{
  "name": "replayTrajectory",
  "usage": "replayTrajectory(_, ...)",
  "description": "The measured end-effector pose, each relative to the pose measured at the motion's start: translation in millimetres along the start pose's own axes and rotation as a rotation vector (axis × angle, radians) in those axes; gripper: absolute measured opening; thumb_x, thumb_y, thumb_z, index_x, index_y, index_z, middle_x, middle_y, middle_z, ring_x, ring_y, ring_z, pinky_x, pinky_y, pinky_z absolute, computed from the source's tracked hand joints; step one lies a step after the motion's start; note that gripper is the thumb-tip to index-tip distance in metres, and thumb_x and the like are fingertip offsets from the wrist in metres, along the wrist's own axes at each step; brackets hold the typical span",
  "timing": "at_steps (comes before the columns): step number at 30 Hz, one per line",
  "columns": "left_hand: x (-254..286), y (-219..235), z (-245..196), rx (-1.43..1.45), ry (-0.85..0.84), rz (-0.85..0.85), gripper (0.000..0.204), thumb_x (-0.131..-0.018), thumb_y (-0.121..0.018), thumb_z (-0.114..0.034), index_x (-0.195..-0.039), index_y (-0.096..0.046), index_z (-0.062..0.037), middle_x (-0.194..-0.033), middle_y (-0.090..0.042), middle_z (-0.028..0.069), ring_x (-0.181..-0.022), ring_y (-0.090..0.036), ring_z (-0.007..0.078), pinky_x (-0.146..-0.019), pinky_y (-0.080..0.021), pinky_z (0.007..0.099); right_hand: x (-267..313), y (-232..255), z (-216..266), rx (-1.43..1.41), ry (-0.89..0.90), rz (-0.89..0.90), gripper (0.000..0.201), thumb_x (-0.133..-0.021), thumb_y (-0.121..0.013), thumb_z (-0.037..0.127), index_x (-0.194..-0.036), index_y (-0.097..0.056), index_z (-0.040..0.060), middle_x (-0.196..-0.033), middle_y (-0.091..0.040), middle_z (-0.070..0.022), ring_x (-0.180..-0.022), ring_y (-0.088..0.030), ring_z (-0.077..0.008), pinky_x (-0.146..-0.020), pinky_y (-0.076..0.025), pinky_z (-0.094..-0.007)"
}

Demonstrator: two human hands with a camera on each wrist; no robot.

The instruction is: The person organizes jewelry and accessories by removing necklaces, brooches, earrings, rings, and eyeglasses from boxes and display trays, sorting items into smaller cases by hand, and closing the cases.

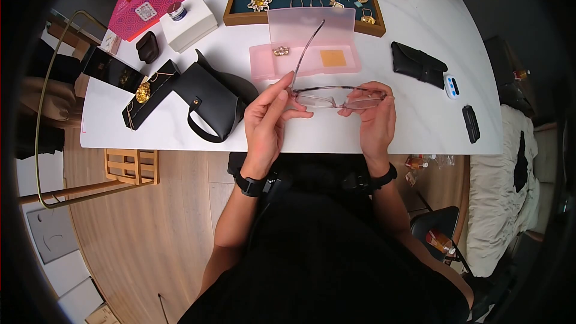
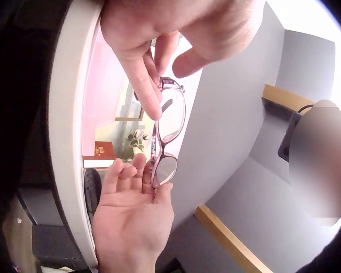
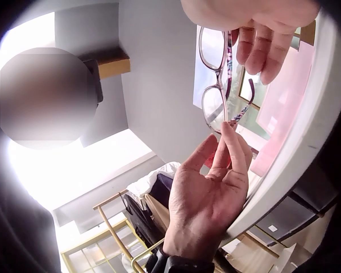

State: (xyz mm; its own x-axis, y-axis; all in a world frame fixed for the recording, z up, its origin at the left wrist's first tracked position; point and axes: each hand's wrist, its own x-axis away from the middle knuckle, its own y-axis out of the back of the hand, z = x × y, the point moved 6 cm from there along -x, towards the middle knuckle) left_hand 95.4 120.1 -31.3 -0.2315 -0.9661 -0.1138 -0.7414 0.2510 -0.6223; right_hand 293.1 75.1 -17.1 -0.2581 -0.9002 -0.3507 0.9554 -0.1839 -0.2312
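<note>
A pair of eyeglasses (image 1: pixel 324 88) with a thin frame and patterned temples is held up between both hands, over the table's front part. My left hand (image 1: pixel 267 121) pinches the frame's left end by the hinge, where one temple (image 1: pixel 309 42) stands unfolded, pointing away. The other temple lies folded along the lenses. At the opposite end, my right hand (image 1: pixel 378 125) grips the frame between thumb and fingers, palm facing up in the left wrist view. Just beyond the glasses sits an opened pink plastic case (image 1: pixel 264 67), holding a small jewelled clip (image 1: pixel 281 51) and a yellow-orange square (image 1: pixel 333 58).
Left of the hands is a black handbag (image 1: pixel 210 96), beside a black strip with a gold ornament (image 1: pixel 143 92). A wooden jewellery tray (image 1: pixel 240 20) stands at the back. Toward the right lie a black pouch (image 1: pixel 418 65), a small white-blue device (image 1: pixel 451 86) and a black object (image 1: pixel 471 123).
</note>
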Motion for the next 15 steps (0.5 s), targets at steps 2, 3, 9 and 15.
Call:
replayTrajectory(2,-0.2,-2.4,-1.6,0.001,0.001,0.016,0.035,-0.102,-0.053,-0.008,-0.135,-0.055,0.0058,-0.101,-0.064,0.0104,-0.085,-0.066,0.0167,-0.079,-0.063,0.0376,-0.2,-1.3,1.9,0.022,0.003,-0.007,0.049,-0.11,-0.022,0.039,-0.122,-0.047,-0.0013,-0.102,-0.062,-0.0171,-0.083,-0.066,-0.022,-0.075,-0.058,-0.036)
replayTrajectory(3,0.0,-2.2,-0.9,0.001,0.001,0.015,0.035,-0.102,-0.053,-0.008,-0.135,-0.055,0.0058,-0.101,-0.064,0.0104,-0.085,-0.066,0.0167,-0.079,-0.063,0.0376,-0.2,-1.4,2.7,0.044,0.006,-0.015,0.049,-0.11,-0.022,0.039,-0.122,-0.047,-0.0015,-0.101,-0.061,-0.0171,-0.083,-0.067,-0.0217,-0.075,-0.058,-0.0356)
replayTrajectory(9,1.5,-1.6,1.1,-0.057,-0.015,0.028,0.038,-0.101,-0.053,-0.005,-0.137,-0.053,0.0064,-0.106,-0.064,0.012,-0.085,-0.067,0.0181,-0.079,-0.062,0.0364,0.4,0.2,2.5,0.072,-0.002,-0.045,0.05,-0.11,-0.022,0.039,-0.121,-0.048,-0.0018,-0.1,-0.061,-0.0167,-0.082,-0.067,-0.0213,-0.073,-0.058,-0.0354)
replayTrajectory(15,2.2,-4.4,0.8,-0.063,-0.035,0.058,0.039,-0.101,-0.056,-0.008,-0.138,-0.053,0.0053,-0.105,-0.064,0.0109,-0.086,-0.067,0.0173,-0.078,-0.061,0.0353,-0.2,2.0,0.6,0.063,0.0,-0.047,0.05,-0.11,-0.022,0.039,-0.12,-0.048,-0.0017,-0.097,-0.061,-0.0165,-0.08,-0.067,-0.021,-0.072,-0.058,-0.0352)
